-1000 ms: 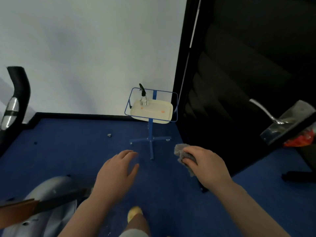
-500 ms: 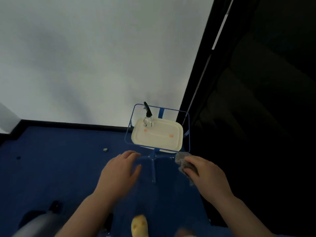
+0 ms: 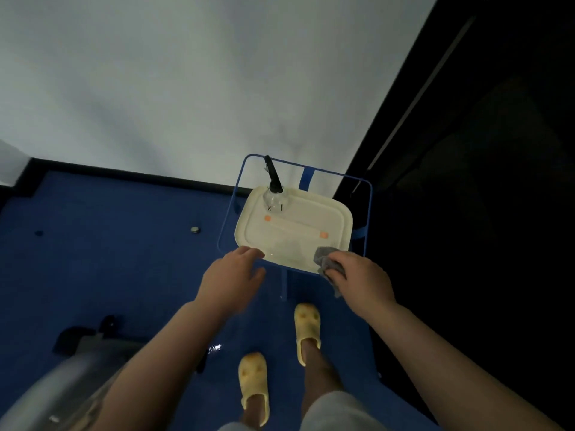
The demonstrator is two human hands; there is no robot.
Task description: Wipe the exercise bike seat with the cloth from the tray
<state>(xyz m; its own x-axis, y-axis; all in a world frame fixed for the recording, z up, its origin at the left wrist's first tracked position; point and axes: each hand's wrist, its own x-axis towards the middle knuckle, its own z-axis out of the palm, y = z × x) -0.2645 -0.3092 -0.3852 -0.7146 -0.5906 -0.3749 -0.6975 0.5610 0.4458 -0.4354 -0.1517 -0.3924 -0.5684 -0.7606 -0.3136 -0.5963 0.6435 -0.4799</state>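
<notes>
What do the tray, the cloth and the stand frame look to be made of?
Tray: likely plastic, cream, smooth with moulded ridges.
Cloth: soft grey fabric, crumpled in the right hand.
Stand frame: thin blue rod, probably painted metal.

A home exercise corner: blue carpet (image 3: 118, 259), white wall (image 3: 186, 88), grey bike housing (image 3: 62, 384), yellow house slippers (image 3: 253, 381)

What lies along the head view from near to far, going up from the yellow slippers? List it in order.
Yellow slippers → right hand gripping grey cloth → cream tray → spray bottle → blue stand's far rail → white wall.
</notes>
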